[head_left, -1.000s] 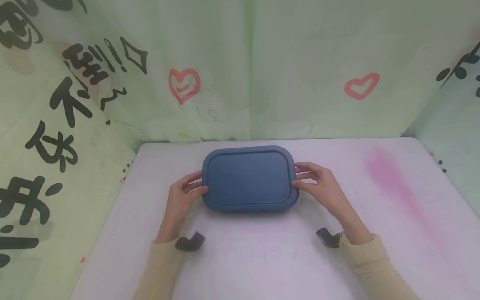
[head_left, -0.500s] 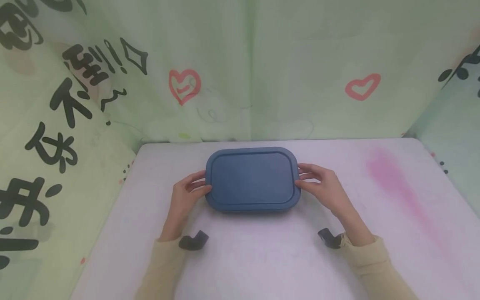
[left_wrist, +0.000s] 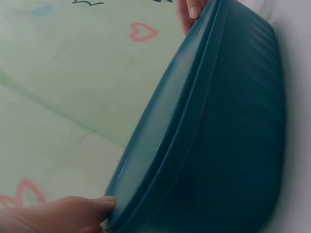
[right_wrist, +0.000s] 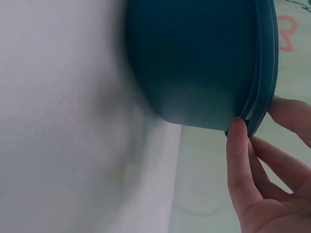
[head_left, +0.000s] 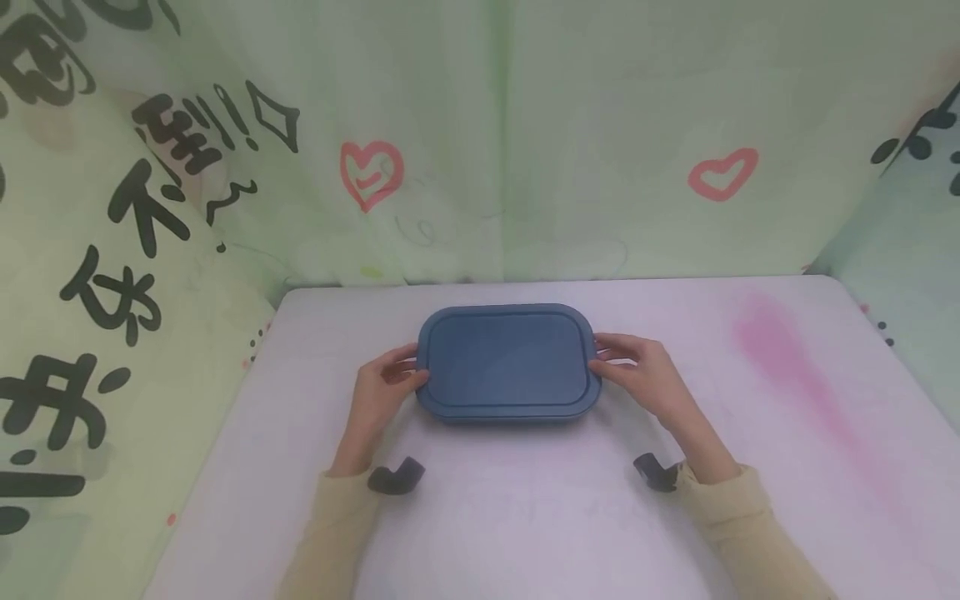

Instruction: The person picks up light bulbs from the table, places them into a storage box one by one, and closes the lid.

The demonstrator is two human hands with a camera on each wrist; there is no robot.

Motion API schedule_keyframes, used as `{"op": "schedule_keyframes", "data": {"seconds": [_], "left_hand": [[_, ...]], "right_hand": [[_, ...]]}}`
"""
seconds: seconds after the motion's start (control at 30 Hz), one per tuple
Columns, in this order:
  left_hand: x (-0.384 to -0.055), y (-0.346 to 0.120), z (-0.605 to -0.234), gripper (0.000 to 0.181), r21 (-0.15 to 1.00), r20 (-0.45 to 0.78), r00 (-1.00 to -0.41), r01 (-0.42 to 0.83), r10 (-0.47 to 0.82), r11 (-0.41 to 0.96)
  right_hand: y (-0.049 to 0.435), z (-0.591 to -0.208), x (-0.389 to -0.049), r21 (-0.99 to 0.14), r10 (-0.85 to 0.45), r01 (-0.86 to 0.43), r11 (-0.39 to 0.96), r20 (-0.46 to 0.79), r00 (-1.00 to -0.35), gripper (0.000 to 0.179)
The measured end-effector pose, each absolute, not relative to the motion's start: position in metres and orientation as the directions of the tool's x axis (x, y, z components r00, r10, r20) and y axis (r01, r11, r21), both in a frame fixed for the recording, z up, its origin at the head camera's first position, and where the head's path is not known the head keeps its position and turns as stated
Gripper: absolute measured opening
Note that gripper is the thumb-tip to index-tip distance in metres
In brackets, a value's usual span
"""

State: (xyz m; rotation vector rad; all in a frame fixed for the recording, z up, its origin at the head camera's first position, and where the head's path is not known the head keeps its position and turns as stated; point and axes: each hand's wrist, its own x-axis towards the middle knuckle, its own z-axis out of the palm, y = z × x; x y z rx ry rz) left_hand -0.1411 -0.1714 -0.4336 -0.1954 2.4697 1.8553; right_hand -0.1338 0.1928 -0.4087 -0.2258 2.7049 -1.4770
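Note:
A dark blue rectangular lunch box (head_left: 510, 415) with rounded corners stands mid-table, its matching flat lid (head_left: 510, 358) on top. My left hand (head_left: 375, 396) grips the left end at the rim, thumb on the lid edge and fingers behind the side. At the opposite end my right hand (head_left: 647, 379) pinches the rim. In the right wrist view, fingertips (right_wrist: 237, 127) press at the lid's edge, where a narrow light slit shows under the rim. The box's deep side wall (left_wrist: 228, 131) fills much of the left wrist view.
The table (head_left: 510, 517) is white, with a pink stain (head_left: 780, 350) on its right side. Behind it hangs a pale green cloth (head_left: 570, 100) with drawn hearts; dark lettering marks the left side. A black wrist-worn piece (head_left: 396, 477) juts from the left cuff, another (head_left: 656, 472) from the right.
The lunch box has shifted slightly to the right, and its far edge appears lower in the head view. My left hand has moved right with it; the right hand stays nearly in place.

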Motion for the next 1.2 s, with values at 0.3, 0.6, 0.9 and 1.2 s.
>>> {"op": "schedule_keyframes", "data": {"seconds": [0.3, 0.6, 0.9, 1.2], "left_hand": [[-0.141, -0.171, -0.433, 0.050, 0.955, -0.098, -0.992, -0.114, -0.073, 0.274], [-0.135, -0.175, -0.437, 0.046, 0.973, -0.110, -0.993, -0.117, -0.046, 0.198], [-0.136, -0.171, -0.439, 0.048, 0.979, -0.032, -0.999, -0.031, 0.000, 0.200], [-0.134, -0.167, -0.424, 0.042, 0.961, 0.038, -0.999, 0.034, -0.008, 0.273]], "right_hand": [[0.191, -0.411, -0.137, -0.843, -0.143, -0.101, 0.529, 0.028, -0.989, 0.049], [0.190, -0.410, -0.131, -0.830, -0.137, -0.044, 0.555, -0.040, -0.990, 0.056], [0.196, -0.408, -0.129, -0.808, -0.149, -0.060, 0.586, -0.035, -0.988, 0.058], [0.194, -0.401, -0.122, -0.761, -0.176, -0.207, 0.615, 0.123, -0.977, 0.051]]}}
